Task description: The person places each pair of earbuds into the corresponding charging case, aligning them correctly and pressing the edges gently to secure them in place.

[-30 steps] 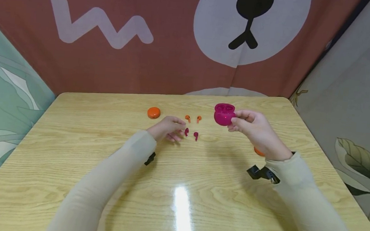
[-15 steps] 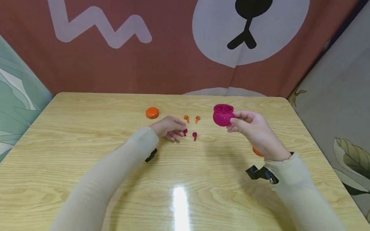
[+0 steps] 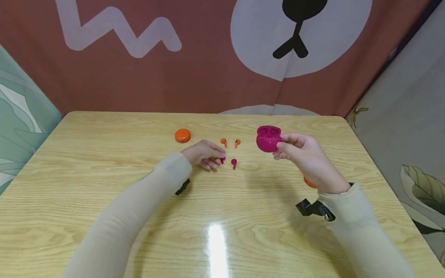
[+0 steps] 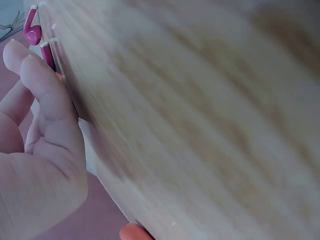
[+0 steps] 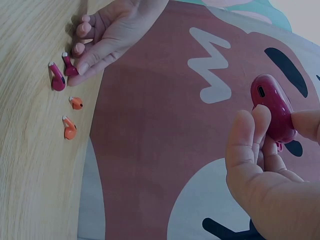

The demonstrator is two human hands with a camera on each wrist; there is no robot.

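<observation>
My right hand (image 3: 301, 154) holds up a magenta earbud case (image 3: 268, 143) by its side, between thumb and fingers. Its lid is raised, and the two hollows inside face me. Over the table, my left hand (image 3: 204, 154) pinches a magenta earbud (image 5: 68, 65) between thumb and forefinger, low at the tabletop. In the head view those fingertips hide part of that earbud. Just right of them lies the second magenta earbud (image 3: 234, 163), its stem pointing toward me.
Two orange earbuds (image 3: 237, 143) lie behind the magenta ones. A round orange case (image 3: 182, 136) sits at the back left of the wooden table (image 3: 86, 180). Another orange object (image 3: 310, 182) is partly hidden under my right wrist.
My left fingertips have moved slightly right and closed on the left magenta earbud, which was beside them before. The right hand keeps holding the magenta case in place.
</observation>
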